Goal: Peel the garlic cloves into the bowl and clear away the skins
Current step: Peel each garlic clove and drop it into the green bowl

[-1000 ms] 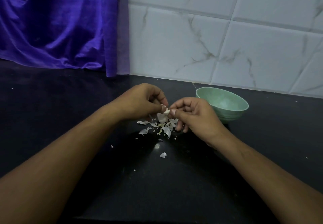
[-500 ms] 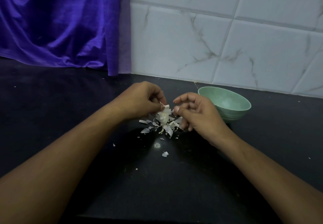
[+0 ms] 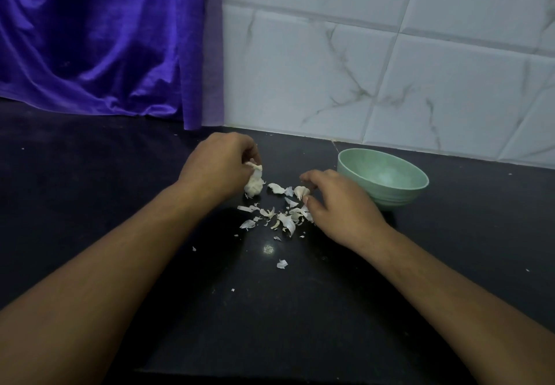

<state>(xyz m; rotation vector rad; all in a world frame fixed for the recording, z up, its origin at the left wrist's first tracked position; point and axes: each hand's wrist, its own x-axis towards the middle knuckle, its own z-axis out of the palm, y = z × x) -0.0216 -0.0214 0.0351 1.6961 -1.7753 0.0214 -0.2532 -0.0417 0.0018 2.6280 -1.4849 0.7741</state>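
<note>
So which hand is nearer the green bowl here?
Right. The right hand lies just left of the bowl, fingers at a clove; the left hand is farther left, beyond the scattered skins, gripping the garlic bulb.

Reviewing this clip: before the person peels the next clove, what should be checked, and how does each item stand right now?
1. Left hand grips the white garlic bulb: ok.
2. Right hand has pinched the loose white garlic clove: cannot tell; its fingertips are at it.
3. Pale green round bowl upright, close beside the right hand: ok.
4. Peeled cloves in the bowl: cannot tell.
5. Papery white skins cleared from the black countertop: not ok, scattered.
</note>
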